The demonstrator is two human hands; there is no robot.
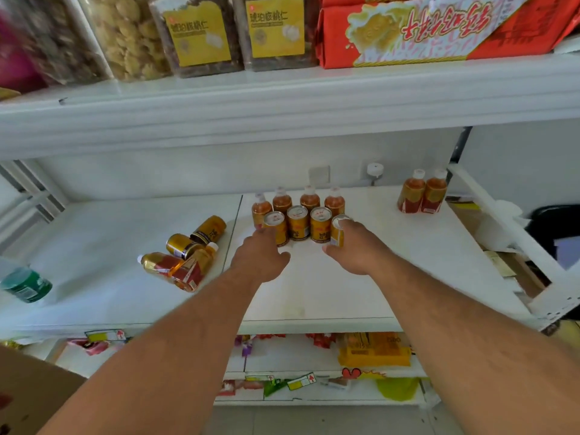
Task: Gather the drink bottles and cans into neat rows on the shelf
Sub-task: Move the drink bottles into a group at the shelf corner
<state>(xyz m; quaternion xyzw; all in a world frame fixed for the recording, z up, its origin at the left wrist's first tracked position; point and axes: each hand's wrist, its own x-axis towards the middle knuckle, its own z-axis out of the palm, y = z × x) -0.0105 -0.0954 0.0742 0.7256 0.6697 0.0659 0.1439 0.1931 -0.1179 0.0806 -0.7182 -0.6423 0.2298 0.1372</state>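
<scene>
On the white shelf (pixel 314 293) stands a row of several gold cans (pixel 298 222), with a row of several small amber bottles (pixel 310 197) right behind it. My left hand (pixel 259 259) touches the leftmost can (pixel 276 226), fingers curled against its side. My right hand (pixel 354 246) wraps the rightmost can (pixel 338 230). To the left lies a loose heap: two cans on their sides (pixel 196 238) and two tipped bottles (pixel 179 268). Two more bottles (pixel 422 193) stand upright at the back right.
A green bottle (pixel 25 284) lies at the far left edge. The upper shelf holds snack jars (pixel 201 36) and red boxes (pixel 423 29). A white shelf bracket (pixel 508 233) borders the right side. Packets fill the lower shelf (pixel 373 353).
</scene>
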